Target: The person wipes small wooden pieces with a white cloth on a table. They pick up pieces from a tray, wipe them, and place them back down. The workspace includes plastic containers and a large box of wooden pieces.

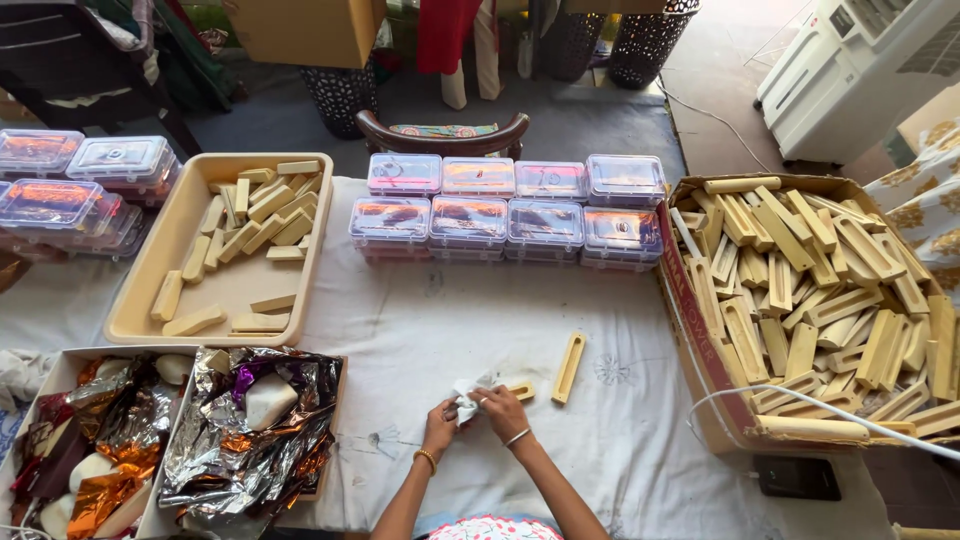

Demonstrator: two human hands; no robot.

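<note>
White, soft cloth (466, 398) sits pinched between left hand (441, 425) and right hand (503, 408), both grips clamped on it, wooden piece (568, 368) at two o'clock, likely light, limp, best gathered by its folds.

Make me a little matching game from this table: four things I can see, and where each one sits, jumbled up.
Things:
1. beige tray
2. cardboard box of wooden pieces
3. foil wrappers
4. clear lidded boxes

Places:
A. far right
B. near left corner
C. far edge, middle
D. far left

Pairs: 1-D, 2-A, 3-B, 4-C
</note>
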